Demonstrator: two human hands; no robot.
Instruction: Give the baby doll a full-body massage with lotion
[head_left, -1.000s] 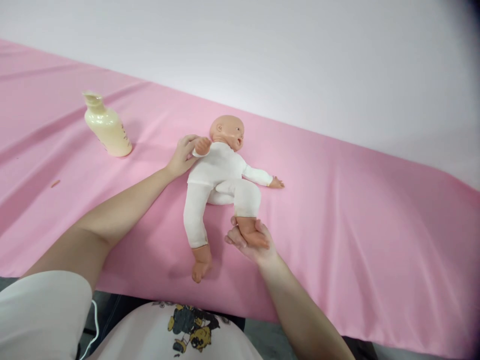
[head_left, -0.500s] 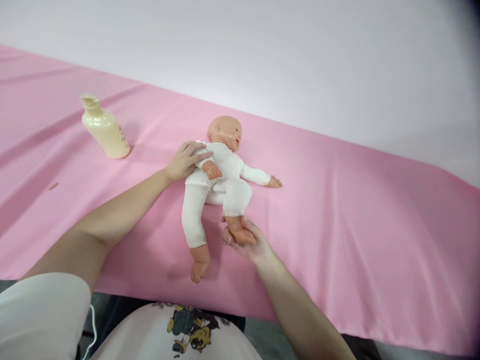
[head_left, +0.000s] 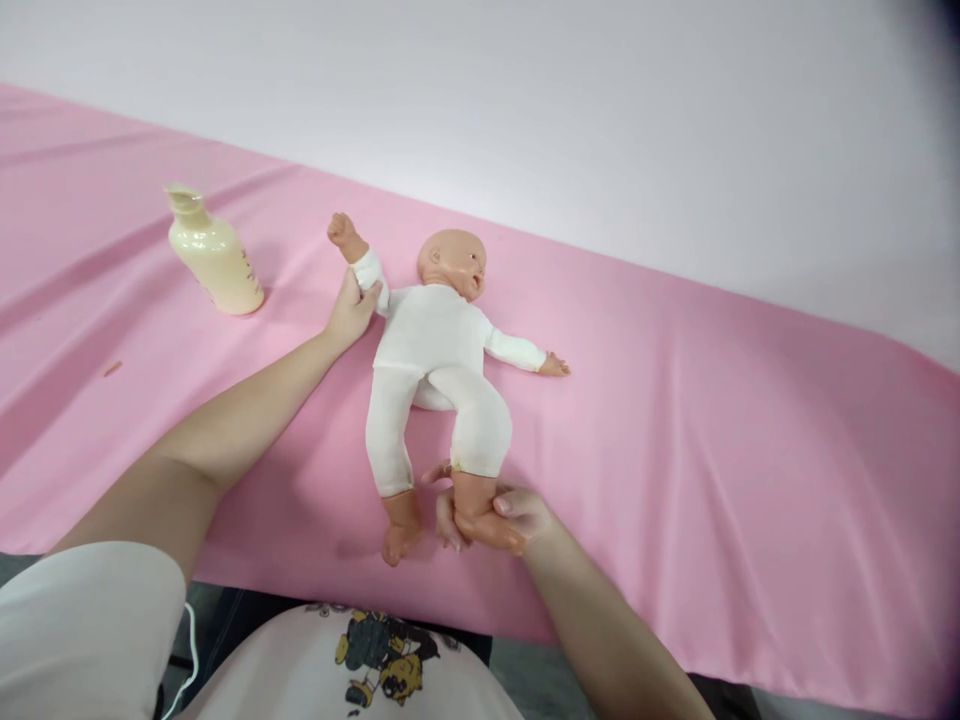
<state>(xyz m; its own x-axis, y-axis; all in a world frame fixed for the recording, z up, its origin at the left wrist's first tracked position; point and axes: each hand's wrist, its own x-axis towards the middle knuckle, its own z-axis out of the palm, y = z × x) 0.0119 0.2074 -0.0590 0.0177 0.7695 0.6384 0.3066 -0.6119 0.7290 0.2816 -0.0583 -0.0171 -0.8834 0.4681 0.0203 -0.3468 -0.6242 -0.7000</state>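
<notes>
Head camera: white cloth baby doll (head_left: 431, 325), tan plastic head and feet, lies chest up on the pink cloth-covered desk (head_left: 720, 520), face turned away from the bottle side. Doll is the landmark below.

Left hand (head_left: 351, 308): closed around the doll's white-sleeved bottle-side arm (head_left: 369, 275), thumb on the sleeve, fingers mostly hidden behind it. That arm points up and outward past the shoulder, small tan fist at the end.

Right hand (head_left: 529, 512): wrapped around the lower leg just above the doll's tan plastic foot (head_left: 491, 530), on the side away from the bottle. Thumb at the ankle, fingertips showing past the other edge. Exact pressure: can't tell.

Other arm lies stretched out from the doll's shoulder; other leg hangs loose toward the wearer, neither held.

Cream glossy bottle (head_left: 221, 262) stands apart from the doll, beyond the left hand. Small thin orange-brown piece (head_left: 112, 369) lies well apart on that same side; can't tell what it is.

Step, my read: posing one arm plus the opposite leg, both at full reach. Next move calls for keeping both grips and guiding the limbs without dragging the torso.

Vs half a second ago: arm was folded over the torso, now swung out; leg was bent, now straighter toward the wearer. Bottle unmoved.
</notes>
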